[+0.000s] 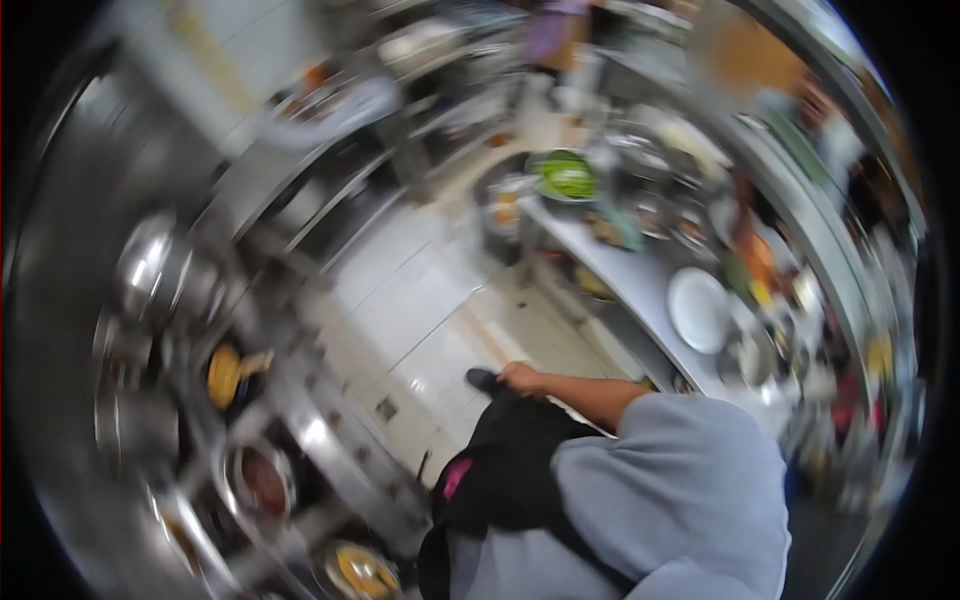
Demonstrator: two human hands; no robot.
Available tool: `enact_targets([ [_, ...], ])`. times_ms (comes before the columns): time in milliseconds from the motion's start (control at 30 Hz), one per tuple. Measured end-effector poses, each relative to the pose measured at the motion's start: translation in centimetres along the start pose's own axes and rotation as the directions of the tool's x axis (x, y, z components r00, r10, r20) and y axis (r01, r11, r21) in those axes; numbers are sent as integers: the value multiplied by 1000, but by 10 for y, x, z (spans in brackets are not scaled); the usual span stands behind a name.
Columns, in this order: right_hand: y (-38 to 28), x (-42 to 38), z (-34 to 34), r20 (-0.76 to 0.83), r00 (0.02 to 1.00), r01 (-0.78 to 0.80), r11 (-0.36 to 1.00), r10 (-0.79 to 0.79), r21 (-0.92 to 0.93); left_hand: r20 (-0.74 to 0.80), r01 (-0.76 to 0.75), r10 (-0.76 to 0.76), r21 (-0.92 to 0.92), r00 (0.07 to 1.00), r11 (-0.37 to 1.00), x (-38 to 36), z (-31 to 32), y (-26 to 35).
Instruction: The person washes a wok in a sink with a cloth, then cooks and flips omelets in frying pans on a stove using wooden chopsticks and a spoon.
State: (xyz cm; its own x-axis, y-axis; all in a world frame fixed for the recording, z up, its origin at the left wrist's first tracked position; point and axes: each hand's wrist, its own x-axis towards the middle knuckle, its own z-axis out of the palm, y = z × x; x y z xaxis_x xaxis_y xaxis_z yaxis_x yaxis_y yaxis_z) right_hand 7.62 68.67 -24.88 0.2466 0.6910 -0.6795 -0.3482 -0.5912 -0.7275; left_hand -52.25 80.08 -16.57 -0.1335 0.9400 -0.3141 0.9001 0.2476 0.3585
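Observation:
My right hand (520, 379) hangs in front of my body, over the tiled floor and beside the black apron (510, 460). Its fingers look curled closed; whether anything lies inside them is hidden. A dark shoe tip (484, 380) shows just beyond the hand. My left hand is out of view. Right of my arm runs a steel counter (625, 265) bearing a white plate (698, 310) and a bowl of green vegetables (566, 176). The picture is smeared by motion.
At left, a stove (325, 440) carries a pan with yellow food (361, 572), a pot of reddish contents (263, 478) and a large metal bowl (155, 270). Steel shelving (345, 190) stands ahead. A person (815, 110) is behind the right-hand shelf; another (555, 35) stands far ahead.

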Motion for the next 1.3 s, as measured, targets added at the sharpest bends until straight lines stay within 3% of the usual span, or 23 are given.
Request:
enact_targets([
  [33,9,11,-6,17,983,176,913,-183,-368,-8,53,-53,-10,999,999,-21,-7,-27],
  [100,11,34,-28,-128,984,-162,924,124,-347,-46,144,-143,25,989,989,-61,-21,-61],
  [133,41,68,-62,81,990,-72,914,113,-398,-75,196,-192,55,979,979,-84,-31,-70],
  [167,35,61,-63,109,994,62,793,6,-607,-150,148,-114,239,982,960,-93,-31,-91],
  [200,26,54,-65,135,986,169,605,-101,-778,-229,448,-410,146,883,882,-94,-50,-52],
  [233,25,70,-72,-41,989,-129,692,142,-710,-96,491,-482,143,871,859,-103,-79,-18],
  [267,7,51,-66,-123,948,-312,786,293,-534,-155,547,-534,52,831,836,-101,-66,-39],
  [300,10,52,-73,-129,936,-344,783,327,-518,-80,667,-664,22,744,745,-106,-73,-26],
  [367,61,92,-116,-165,863,-505,807,478,-305,-30,703,-704,-41,710,710,-102,-68,-22],
  [500,2,92,-99,-135,899,-421,734,418,-532,-48,735,-744,-122,667,667,-96,-106,6],
  [633,-55,131,-52,69,954,-153,672,292,-725,-86,768,-787,-176,611,615,-79,-77,-8],
  [733,-103,145,-6,52,961,-160,697,273,-699,-31,753,-779,-236,626,614,-75,-61,-34],
  [800,-129,158,28,14,964,-195,739,267,-644,-67,685,-694,-112,717,720,-68,-59,-69],
  [833,-137,162,37,75,974,-126,780,216,-613,-104,731,-750,-172,653,660,-70,-65,-63],
  [867,-143,163,43,130,978,-60,813,165,-579,-105,731,-750,-172,653,660,-64,-63,-64],
  [967,-148,166,55,159,961,-80,777,227,-625,-27,760,-770,-144,637,634,-55,-58,-62],
  [1033,-144,167,52,133,956,-108,737,260,-667,-32,825,-856,-250,516,506,-65,-93,-2],
  [1167,-130,168,26,68,938,-201,694,340,-692,-99,802,-818,-164,566,575,-80,-113,-2],
  [1300,-111,161,-27,-39,907,-324,639,419,-698,-74,762,-777,-155,625,628,-73,-52,-37],
])
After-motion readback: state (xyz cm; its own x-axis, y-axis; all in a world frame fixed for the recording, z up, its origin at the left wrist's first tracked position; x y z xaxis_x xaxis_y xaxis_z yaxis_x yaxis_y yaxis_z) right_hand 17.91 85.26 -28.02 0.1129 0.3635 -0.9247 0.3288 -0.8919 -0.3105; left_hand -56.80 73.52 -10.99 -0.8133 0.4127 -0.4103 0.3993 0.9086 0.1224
